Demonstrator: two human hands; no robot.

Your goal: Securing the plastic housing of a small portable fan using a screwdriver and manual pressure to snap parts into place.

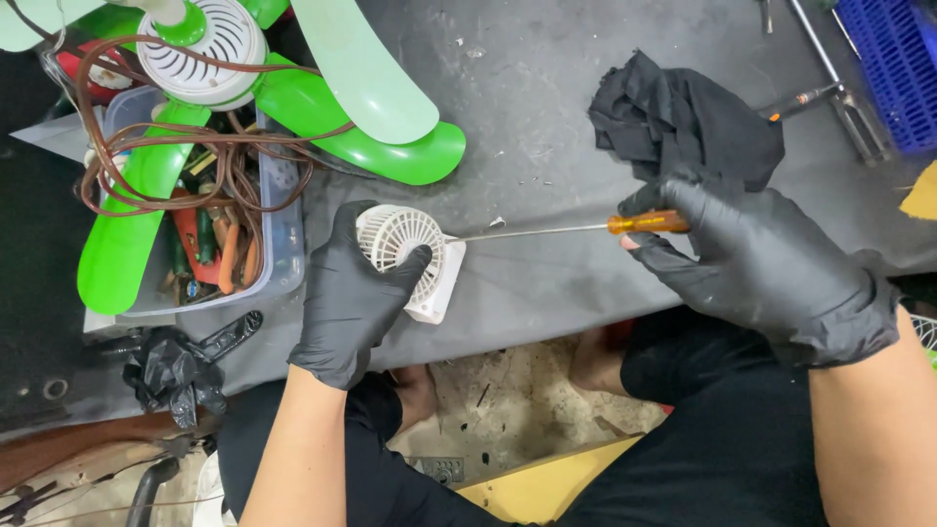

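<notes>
Far left: green fan blades (127, 244) and a white motor hub (205, 44) lying over a clear plastic tub (283, 244) crammed with hand tools, brown cord (195, 146) looped across the lot. Below that, crumpled black gloves (171, 376) at the bench (527, 107) edge.

Next, left hand (356, 293), black-gloved, grip wrapped around a small white fan (405, 259), thumb over the round grille, fingers behind. Held just above the near edge of the bench, grille facing up and slightly left.

Then the screwdriver (576, 227): thin metal shaft running almost level, tip touching the small white fan's right side by the grille rim. Long axis left to right, so the work lies straight left of the driving grip.

Right hand (752, 254), also gloved, grip pressed closed around the amber handle, thumb beneath. Well apart from the left hand, joined only by the shaft.

Beyond, a black rag (683, 112) bunched on the bench just behind the right hand; blue crate (903, 68) at the far right corner.
</notes>
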